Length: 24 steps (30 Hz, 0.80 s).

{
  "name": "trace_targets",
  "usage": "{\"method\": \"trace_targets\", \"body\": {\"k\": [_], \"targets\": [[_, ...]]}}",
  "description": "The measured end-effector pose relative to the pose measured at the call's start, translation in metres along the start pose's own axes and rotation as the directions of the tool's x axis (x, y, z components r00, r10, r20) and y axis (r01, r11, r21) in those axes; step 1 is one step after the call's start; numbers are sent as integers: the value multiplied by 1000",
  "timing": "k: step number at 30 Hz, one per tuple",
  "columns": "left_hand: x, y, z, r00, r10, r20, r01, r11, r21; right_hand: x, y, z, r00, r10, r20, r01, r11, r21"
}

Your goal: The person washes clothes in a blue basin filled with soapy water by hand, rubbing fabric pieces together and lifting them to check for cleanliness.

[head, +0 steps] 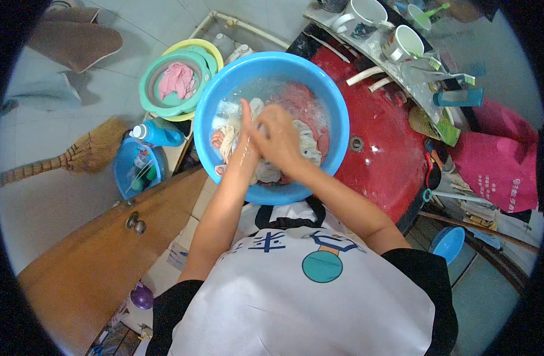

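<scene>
Both hands are over a large blue plastic basin (pixel 341 133) that holds cloudy, sudsy water and wet clothes. My left hand (pixel 248 138) is wet, with its thumb raised and its palm turned towards the other hand. My right hand (pixel 278 138) meets it near the palm and is blurred; whether anything small lies between them is hidden. Red cloth (pixel 296 100) lies in the water at the upper right of the basin. White patterned cloth (pixel 308 142) shows beside my right wrist, and cream cloth (pixel 228 135) lies left of my left hand.
A red sink counter (pixel 383 164) with a drain lies right of the basin. Above it a shelf (pixel 369 53) bears mugs and toothbrushes. At left stand green basins (pixel 147 100) with pink cloth (pixel 177 80), a blue bottle (pixel 163 132), a straw broom (pixel 91 147) and a wooden door (pixel 120 222).
</scene>
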State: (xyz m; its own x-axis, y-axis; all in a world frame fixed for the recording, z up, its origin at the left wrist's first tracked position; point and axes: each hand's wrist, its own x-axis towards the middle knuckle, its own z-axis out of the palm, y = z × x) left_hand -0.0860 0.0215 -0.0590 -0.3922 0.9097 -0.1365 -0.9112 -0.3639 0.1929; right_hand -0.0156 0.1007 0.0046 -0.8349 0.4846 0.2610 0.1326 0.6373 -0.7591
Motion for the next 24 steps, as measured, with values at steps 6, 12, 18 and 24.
{"method": "trace_targets", "body": {"k": [6, 12, 18, 24], "targets": [[8, -29, 61, 790, 132, -598, 4, 976, 220, 36, 48, -3, 821, 566, 75, -571, 819, 55], [-8, -30, -12, 990, 139, 3, -138, 985, -105, -4, -30, -18, 989, -102, 110, 125, 965, -229], [3, -16, 73, 848, 236, -474, -97, 949, 299, 55, 78, 16, 846, 511, 153, -530, 838, 130], [17, 46, 53, 745, 546, -382, -299, 786, 541, 85, 55, 13, 691, 720, 71, -608, 524, 596]]}}
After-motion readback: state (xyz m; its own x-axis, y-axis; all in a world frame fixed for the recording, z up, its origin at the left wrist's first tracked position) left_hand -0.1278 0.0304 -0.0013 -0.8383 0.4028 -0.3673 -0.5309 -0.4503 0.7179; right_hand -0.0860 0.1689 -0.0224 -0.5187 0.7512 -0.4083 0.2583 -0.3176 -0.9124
